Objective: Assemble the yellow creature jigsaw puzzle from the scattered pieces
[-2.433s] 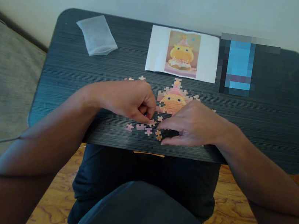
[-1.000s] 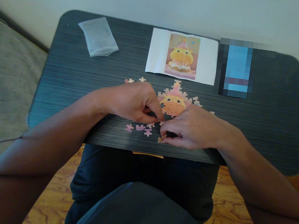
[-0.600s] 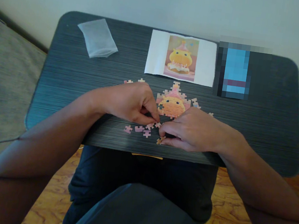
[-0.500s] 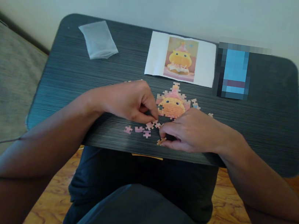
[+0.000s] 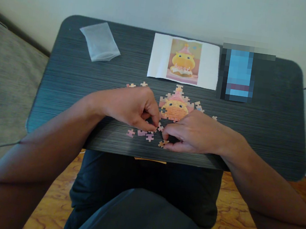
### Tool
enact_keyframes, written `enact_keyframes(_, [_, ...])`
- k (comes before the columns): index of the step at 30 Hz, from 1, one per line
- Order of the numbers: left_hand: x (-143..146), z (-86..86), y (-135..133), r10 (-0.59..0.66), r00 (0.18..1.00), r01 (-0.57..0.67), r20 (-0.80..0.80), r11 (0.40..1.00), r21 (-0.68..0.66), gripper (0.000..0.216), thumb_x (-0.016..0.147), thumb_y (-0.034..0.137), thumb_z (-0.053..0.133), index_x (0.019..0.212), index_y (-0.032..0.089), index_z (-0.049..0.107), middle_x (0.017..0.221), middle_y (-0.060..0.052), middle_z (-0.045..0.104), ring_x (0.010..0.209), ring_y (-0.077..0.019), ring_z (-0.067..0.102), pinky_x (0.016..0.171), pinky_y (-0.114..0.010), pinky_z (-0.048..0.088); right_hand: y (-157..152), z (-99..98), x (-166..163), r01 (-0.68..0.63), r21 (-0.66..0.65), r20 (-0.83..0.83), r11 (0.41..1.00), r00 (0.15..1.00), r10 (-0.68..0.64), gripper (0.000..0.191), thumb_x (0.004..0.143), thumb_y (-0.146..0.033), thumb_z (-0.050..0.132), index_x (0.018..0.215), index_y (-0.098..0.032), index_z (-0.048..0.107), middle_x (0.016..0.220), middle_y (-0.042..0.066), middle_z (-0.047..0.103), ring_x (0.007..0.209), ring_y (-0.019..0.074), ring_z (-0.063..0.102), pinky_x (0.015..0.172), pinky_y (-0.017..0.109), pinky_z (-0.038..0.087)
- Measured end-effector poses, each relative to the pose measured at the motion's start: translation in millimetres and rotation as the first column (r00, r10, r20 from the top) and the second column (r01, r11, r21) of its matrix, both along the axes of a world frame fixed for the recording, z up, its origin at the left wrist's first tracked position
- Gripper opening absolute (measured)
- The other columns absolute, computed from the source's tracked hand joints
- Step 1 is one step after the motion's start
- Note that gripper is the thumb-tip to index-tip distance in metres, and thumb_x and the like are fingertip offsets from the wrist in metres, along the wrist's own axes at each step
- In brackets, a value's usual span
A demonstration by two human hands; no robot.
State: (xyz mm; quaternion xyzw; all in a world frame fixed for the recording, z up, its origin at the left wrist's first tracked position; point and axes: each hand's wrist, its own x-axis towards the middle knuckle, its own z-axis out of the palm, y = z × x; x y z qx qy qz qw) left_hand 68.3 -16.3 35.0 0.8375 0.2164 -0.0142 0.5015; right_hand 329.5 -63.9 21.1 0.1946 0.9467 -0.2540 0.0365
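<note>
A partly built jigsaw (image 5: 175, 106) showing a yellow creature lies at the middle of the dark table (image 5: 69, 83). Several loose pink and orange pieces (image 5: 142, 133) lie near the front edge. My left hand (image 5: 133, 106) is closed, thumb and forefinger pinched on a small piece just left of the jigsaw. My right hand (image 5: 193, 131) is curled, its fingertips pinched together close to the left hand's; what they hold is hidden. An orange piece (image 5: 162, 143) lies under its fingertips.
A printed reference picture on white paper (image 5: 183, 61) lies behind the jigsaw. A clear plastic bag (image 5: 99, 42) sits at the back left, a blurred blue object (image 5: 238, 75) at the back right. My lap and a wooden floor (image 5: 52, 199) show below the table.
My right hand has gone from flat with fingers stretched to curled and pinched. My left hand stayed closed, shifting slightly right toward the jigsaw. The view has tilted a little.
</note>
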Motion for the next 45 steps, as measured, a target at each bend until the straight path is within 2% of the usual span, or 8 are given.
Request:
enact_keyframes(4, [1.3, -0.6, -0.6, -0.018, 1.000, 0.018, -0.008, 0.998, -0.067, 0.019, 0.099, 0.027, 0.073, 0.097, 0.021, 0.090, 0.063, 0.001, 0.073, 0.048, -0.0089, 0.058, 0.049, -0.022, 0.033, 1.4, 2.0, 1.1, -0.035, 0.029, 0.008, 0.999, 0.999, 0.035, 0.016, 0.106, -0.037, 0.074, 0.111, -0.023, 0.079, 0.094, 0.001, 0.085, 0.077, 0.0168, 0.073, 0.066, 0.030, 0.030])
enact_keyframes(10, [0.4, -1.6, -0.2, 0.011, 1.000, -0.011, 0.005, 1.000, 0.005, 0.016, 0.096, 0.029, 0.076, 0.092, 0.021, 0.090, 0.064, 0.002, 0.073, 0.049, -0.0081, 0.056, 0.050, -0.022, 0.031, 3.9, 6.7, 3.5, -0.039, 0.025, 0.019, 0.999, 0.999, 0.038, 0.021, 0.103, -0.041, 0.080, 0.114, -0.024, 0.080, 0.091, 0.000, 0.085, 0.075, 0.0154, 0.073, 0.063, 0.028, 0.028])
enact_keyframes(16, [0.4, -1.4, -0.4, 0.006, 1.000, -0.006, 0.003, 1.000, 0.027, 0.018, 0.096, 0.029, 0.075, 0.092, 0.020, 0.089, 0.065, 0.001, 0.073, 0.050, -0.0087, 0.057, 0.051, -0.022, 0.032, 0.9, 6.8, 4.1, -0.054, 0.036, -0.003, 0.998, 0.999, 0.054, 0.016, 0.104, -0.032, 0.070, 0.109, -0.024, 0.082, 0.084, -0.001, 0.082, 0.072, 0.0153, 0.071, 0.064, 0.030, 0.027])
enact_keyframes(23, [1.1, -1.0, -1.2, -0.008, 1.000, 0.009, 0.018, 1.000, -0.029, 0.020, 0.098, 0.029, 0.073, 0.090, 0.019, 0.089, 0.063, 0.001, 0.072, 0.049, -0.0085, 0.055, 0.050, -0.023, 0.031, -2.4, 8.3, 1.1, -0.049, 0.010, 0.034, 0.999, 0.998, 0.048, 0.021, 0.103, -0.024, 0.061, 0.103, -0.023, 0.082, 0.084, 0.001, 0.083, 0.069, 0.0146, 0.068, 0.065, 0.030, 0.028])
enact_keyframes(30, [0.9, -1.3, -0.7, -0.011, 1.000, 0.011, 0.026, 1.000, -0.022, 0.020, 0.098, 0.031, 0.073, 0.093, 0.020, 0.090, 0.063, 0.001, 0.071, 0.049, -0.0080, 0.054, 0.050, -0.022, 0.030, -4.4, 5.6, 0.5, -0.018, 0.007, -0.012, 1.000, 1.000, 0.019, 0.020, 0.100, -0.023, 0.063, 0.101, -0.025, 0.082, 0.080, -0.001, 0.081, 0.065, 0.0139, 0.065, 0.064, 0.030, 0.028])
enact_keyframes(35, [2.8, 1.4, -2.6, -0.016, 1.000, 0.015, 0.000, 0.998, -0.060, 0.020, 0.099, 0.030, 0.073, 0.092, 0.021, 0.090, 0.058, 0.003, 0.068, 0.046, -0.0087, 0.052, 0.050, -0.024, 0.031, 1.2, 5.2, 5.3, 0.080, 0.115, -0.051, 0.990, 0.996, -0.075, 0.022, 0.100, -0.030, 0.063, 0.104, -0.026, 0.084, 0.074, -0.002, 0.078, 0.061, 0.0132, 0.060, 0.063, 0.031, 0.024])
enact_keyframes(41, [7.0, 0.8, -6.7, 0.043, 0.999, -0.043, 0.006, 0.971, 0.237, 0.016, 0.092, 0.041, 0.085, 0.094, 0.025, 0.089, 0.057, 0.006, 0.064, 0.051, -0.0092, 0.054, 0.056, -0.026, 0.032, 8.0, 2.1, 10.1, 0.201, 0.198, -0.071, 0.959, 0.979, -0.190, 0.025, 0.102, -0.041, 0.064, 0.106, -0.025, 0.083, 0.071, -0.002, 0.075, 0.060, 0.0140, 0.060, 0.062, 0.032, 0.024])
enact_keyframes(45, [6.0, 0.2, -9.8, 0.048, 0.998, -0.058, 0.037, 0.943, 0.327, 0.026, 0.093, 0.050, 0.086, 0.093, 0.024, 0.087, 0.069, 0.003, 0.071, 0.061, -0.0117, 0.062, 0.064, -0.028, 0.037, 9.2, 3.0, 10.8, 0.254, 0.212, -0.065, 0.944, 0.967, -0.246, 0.026, 0.102, -0.042, 0.065, 0.109, -0.024, 0.083, 0.070, 0.000, 0.075, 0.060, 0.0156, 0.059, 0.062, 0.033, 0.025])
